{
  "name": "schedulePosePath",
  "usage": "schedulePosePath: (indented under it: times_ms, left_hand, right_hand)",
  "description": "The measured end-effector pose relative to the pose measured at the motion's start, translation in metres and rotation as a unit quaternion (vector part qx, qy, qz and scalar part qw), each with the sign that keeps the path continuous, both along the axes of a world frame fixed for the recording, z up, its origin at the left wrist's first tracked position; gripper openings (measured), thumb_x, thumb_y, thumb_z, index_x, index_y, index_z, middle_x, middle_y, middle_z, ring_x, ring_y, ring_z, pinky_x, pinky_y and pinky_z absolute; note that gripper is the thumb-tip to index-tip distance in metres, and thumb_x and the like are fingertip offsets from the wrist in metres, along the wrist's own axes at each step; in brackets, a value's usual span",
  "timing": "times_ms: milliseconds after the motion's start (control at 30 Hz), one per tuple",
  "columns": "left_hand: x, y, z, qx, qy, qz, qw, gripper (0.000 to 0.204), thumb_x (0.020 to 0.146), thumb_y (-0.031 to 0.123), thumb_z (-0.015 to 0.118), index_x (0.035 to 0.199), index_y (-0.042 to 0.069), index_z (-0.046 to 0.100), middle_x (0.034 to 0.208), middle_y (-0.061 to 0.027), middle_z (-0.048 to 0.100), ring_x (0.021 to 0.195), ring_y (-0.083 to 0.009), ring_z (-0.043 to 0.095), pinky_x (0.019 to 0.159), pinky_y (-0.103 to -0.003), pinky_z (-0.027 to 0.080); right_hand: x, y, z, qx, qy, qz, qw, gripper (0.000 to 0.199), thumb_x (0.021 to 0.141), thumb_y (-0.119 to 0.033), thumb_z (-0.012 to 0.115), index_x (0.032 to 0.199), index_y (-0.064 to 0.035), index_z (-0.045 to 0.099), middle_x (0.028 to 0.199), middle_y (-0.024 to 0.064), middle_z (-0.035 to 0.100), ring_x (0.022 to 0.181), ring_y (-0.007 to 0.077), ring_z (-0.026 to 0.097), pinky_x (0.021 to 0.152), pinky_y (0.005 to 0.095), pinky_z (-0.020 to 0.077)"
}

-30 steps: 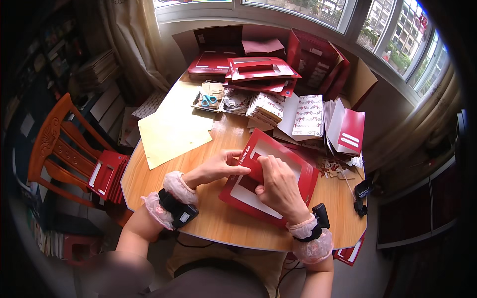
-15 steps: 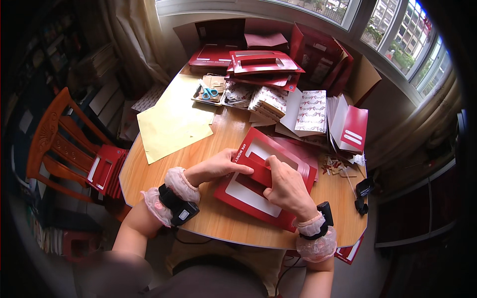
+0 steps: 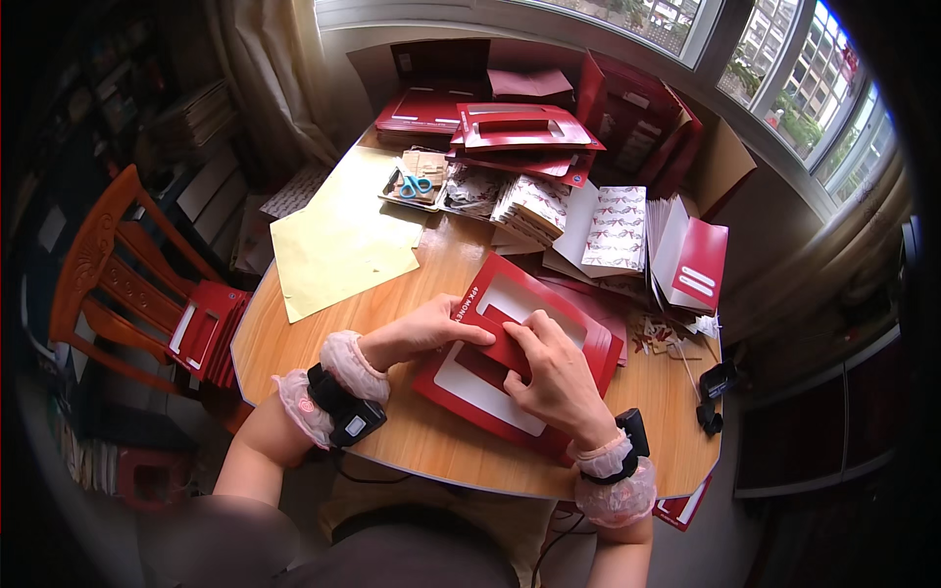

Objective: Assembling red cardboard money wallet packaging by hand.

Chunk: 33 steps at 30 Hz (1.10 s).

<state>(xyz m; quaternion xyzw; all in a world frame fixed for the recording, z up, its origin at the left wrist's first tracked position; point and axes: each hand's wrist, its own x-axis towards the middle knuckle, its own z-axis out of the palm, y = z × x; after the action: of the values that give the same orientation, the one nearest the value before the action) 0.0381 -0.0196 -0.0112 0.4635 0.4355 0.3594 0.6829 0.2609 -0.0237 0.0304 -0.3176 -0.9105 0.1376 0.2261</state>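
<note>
A red card sleeve with white cut-out-shaped panels lies at a slant on the table in front of me, its middle part folded up a little. My left hand grips the sleeve's left edge, thumb on top and fingers tucked beneath. My right hand pinches the raised middle part between thumb and bent fingers. Both wrists carry pale frilly cuffs and black straps with small devices. Under my hands, part of the sleeve's middle is hidden.
Stacked red sleeves, patterned paper bundles and a tray with blue scissors stand at the back. Yellow paper sheets lie on the left. Small scraps are at right. A wooden chair holds more red sleeves.
My right hand has shifted slightly left along the sleeve, its index finger now reaching nearer my left thumb. The sleeve has moved a little left. My left hand keeps its hold.
</note>
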Motion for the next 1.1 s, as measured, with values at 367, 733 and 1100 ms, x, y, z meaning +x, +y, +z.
schedulePosePath:
  times_ms: [367,733,1100]
  left_hand:
    - [-0.001,-0.001,0.003,-0.002,-0.006,0.003,1.000,0.043,0.078,0.014,0.077,0.116,-0.001,0.061,0.102,-0.0083,0.068,0.090,-0.0139,0.066,0.081,-0.028,0.054]
    - [-0.002,0.000,0.000,0.001,-0.008,0.001,1.000,0.044,0.079,0.013,0.077,0.117,-0.001,0.060,0.105,-0.0085,0.067,0.093,-0.0139,0.065,0.082,-0.027,0.053]
    - [0.003,-0.002,0.004,-0.016,-0.059,-0.001,0.998,0.045,0.083,0.017,0.076,0.121,0.000,0.058,0.107,-0.0070,0.067,0.094,-0.0133,0.064,0.084,-0.028,0.052]
  right_hand:
    - [0.004,0.004,-0.002,-0.038,0.050,-0.001,0.998,0.054,0.068,-0.013,0.080,0.118,-0.0004,0.063,0.101,0.0124,0.051,0.098,0.0288,0.052,0.086,0.0379,0.0445]
    - [0.004,0.005,-0.007,-0.102,0.052,-0.048,0.992,0.057,0.065,-0.024,0.085,0.117,-0.0102,0.067,0.093,0.0083,0.056,0.093,0.0265,0.053,0.085,0.0367,0.0414]
    - [0.000,0.003,-0.007,0.027,0.045,-0.057,0.997,0.043,0.066,-0.014,0.076,0.105,-0.0048,0.062,0.090,0.0099,0.057,0.089,0.0270,0.055,0.080,0.0382,0.0417]
